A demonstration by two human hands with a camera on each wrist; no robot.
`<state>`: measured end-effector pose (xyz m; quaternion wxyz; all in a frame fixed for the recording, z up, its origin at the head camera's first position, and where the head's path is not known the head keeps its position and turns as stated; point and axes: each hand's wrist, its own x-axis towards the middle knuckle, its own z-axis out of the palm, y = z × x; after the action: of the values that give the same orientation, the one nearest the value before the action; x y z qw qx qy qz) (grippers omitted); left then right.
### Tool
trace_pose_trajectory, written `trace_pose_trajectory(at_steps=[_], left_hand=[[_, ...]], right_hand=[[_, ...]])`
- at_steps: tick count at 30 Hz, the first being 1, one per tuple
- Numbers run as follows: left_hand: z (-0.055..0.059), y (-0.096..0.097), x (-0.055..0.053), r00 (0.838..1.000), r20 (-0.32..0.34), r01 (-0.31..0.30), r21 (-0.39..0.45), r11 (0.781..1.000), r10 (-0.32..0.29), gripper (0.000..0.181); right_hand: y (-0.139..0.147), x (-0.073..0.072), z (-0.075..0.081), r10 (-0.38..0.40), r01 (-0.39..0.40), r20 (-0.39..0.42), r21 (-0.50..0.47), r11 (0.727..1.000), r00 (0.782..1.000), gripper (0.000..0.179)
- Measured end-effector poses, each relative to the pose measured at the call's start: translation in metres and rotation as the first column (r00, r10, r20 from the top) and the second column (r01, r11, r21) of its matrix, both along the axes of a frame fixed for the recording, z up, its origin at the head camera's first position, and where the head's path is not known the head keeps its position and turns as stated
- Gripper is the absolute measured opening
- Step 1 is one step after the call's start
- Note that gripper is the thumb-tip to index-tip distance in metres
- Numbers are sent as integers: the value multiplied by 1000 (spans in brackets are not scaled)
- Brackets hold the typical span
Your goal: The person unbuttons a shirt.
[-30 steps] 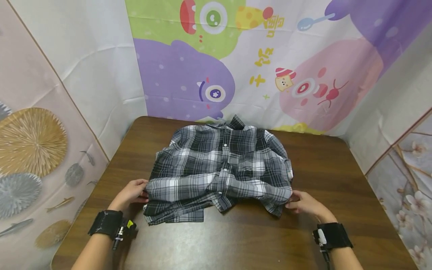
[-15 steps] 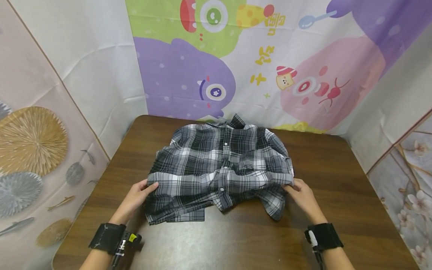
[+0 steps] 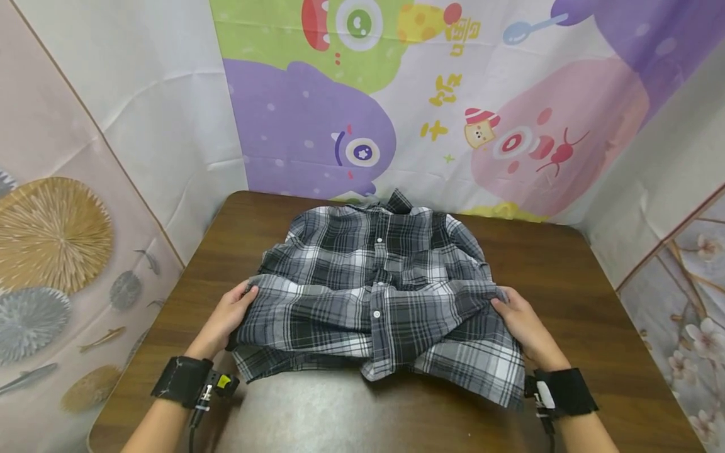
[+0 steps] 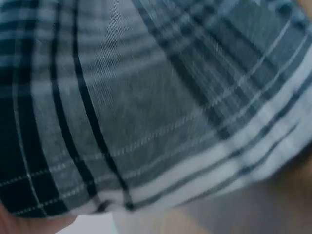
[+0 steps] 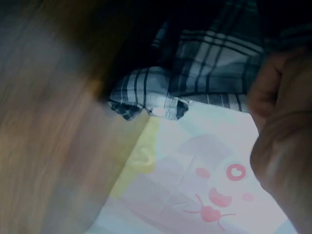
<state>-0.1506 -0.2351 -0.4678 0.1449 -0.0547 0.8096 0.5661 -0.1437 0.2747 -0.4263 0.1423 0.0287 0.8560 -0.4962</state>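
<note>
A black, grey and white plaid button-up shirt (image 3: 334,251) lies on the wooden table, its collar toward the far edge. My left hand (image 3: 228,314) pinches the lower part at its left side, thumb on top. At the right side, my right hand (image 3: 522,321) grips the same raised band of cloth. Between the hands this band is lifted, and the hem hangs toward the near side. Cloth fills most of the left wrist view, with a bit of the left hand (image 4: 34,224) at the bottom corner. In the right wrist view, the right hand (image 5: 282,97) is partly dark.
The wooden table (image 3: 306,421) carries the shirt. Behind it hangs a cartoon-print curtain (image 3: 430,176), close to the collar. Patterned panels stand to the left (image 3: 130,207) and right. Each wrist wears a black strap (image 3: 181,380) with a small camera and cable.
Both hands took a new hold on the shirt's folded lower part and raised it. The cloth between them spread toward the near side, and the right lower corner swung out to the right.
</note>
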Motion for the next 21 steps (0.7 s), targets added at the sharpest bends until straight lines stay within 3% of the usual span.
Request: trace_pose_trajectory(at_steps=[4,8,11,14,17,19,21], left_hand=[[-10,-3,0,997,5,73,-201,977,-74,46],[-17,-7,6,991,53,137,-303,943,-127,45],[-18,-13,12,974,122,217,-290,932,-189,59],[-16,-25,22,941,179,326,-251,911,-288,74],[-14,-37,35,907,206,406,-199,892,-367,80],[-15,-42,44,902,178,424,-186,886,-394,78],[-18,-42,52,913,108,407,-225,885,-393,69]], right_hand=[[3,6,-14,83,-87,58,67,994,995,48],[5,12,-35,174,-193,111,198,961,979,48],[8,16,-48,214,-250,175,218,943,961,56],[16,21,-55,220,-261,258,137,956,941,63],[26,29,-56,264,-306,324,87,948,909,59],[31,36,-54,339,-377,338,50,925,878,57],[34,42,-54,423,-448,327,0,894,845,55]])
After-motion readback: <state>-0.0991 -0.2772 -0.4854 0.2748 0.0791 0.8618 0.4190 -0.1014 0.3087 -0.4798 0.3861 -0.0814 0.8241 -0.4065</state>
